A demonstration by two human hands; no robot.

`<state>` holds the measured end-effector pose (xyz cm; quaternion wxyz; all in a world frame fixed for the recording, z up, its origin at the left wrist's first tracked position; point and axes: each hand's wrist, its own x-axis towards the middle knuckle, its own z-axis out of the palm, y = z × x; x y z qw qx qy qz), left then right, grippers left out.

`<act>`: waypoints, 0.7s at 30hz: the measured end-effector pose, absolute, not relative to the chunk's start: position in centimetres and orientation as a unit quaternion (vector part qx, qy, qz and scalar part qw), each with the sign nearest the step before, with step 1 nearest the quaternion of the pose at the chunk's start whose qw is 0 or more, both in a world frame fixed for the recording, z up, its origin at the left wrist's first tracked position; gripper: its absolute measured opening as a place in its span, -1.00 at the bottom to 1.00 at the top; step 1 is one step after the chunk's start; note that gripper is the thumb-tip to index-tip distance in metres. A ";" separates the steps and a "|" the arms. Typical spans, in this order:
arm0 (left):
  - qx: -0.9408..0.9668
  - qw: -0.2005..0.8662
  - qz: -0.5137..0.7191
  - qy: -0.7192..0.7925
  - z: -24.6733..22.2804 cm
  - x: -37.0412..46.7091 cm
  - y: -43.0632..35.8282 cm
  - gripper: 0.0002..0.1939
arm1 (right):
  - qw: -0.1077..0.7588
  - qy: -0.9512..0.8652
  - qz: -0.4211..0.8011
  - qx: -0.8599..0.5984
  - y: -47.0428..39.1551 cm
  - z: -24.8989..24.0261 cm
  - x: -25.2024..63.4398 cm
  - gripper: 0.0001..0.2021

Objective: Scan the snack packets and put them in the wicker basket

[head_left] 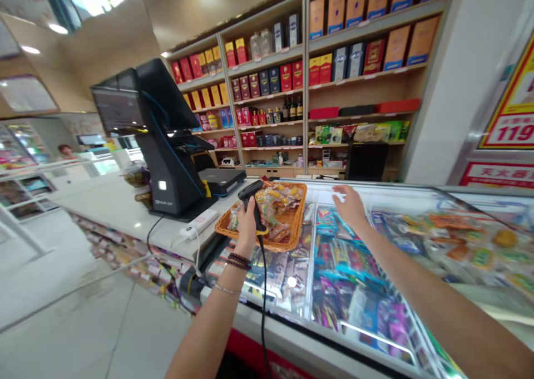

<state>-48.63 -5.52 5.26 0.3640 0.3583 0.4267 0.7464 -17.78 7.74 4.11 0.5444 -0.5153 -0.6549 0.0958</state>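
Now left hand (247, 223) closed round scanner (251, 192), likely for aiming over basket (297, 231); right hand (349, 205) empty, fingers loosely parted.

Wooden shelves (267, 98), pale tiled floor (137, 323)

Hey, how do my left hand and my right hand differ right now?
Your left hand grips the black scanner over the wicker basket, while your right hand looks empty, raised above the glass-topped case. The left wears bracelets; the right shows none. Both are ungloved.
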 end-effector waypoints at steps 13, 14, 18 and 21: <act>0.325 0.398 0.730 0.450 2.0 -51.2 -5.5 -0.15 | 0.299 -0.835 0.076 -0.456 8.4 4.1 -37.9 -0.19; 0.333 0.402 0.725 0.449 1.9 -51.4 -5.4 -0.14 | 0.294 -0.832 0.061 -0.466 8.4 3.8 -37.9 -0.22; 0.332 0.409 0.724 0.444 1.6 -51.5 -5.2 -0.12 | 0.271 -0.821 0.028 -0.501 7.7 3.1 -37.6 -0.35; 0.306 0.405 0.737 0.445 2.0 -51.0 -5.1 -0.16 | 0.247 -0.825 0.064 -0.504 7.0 3.1 -37.5 -0.44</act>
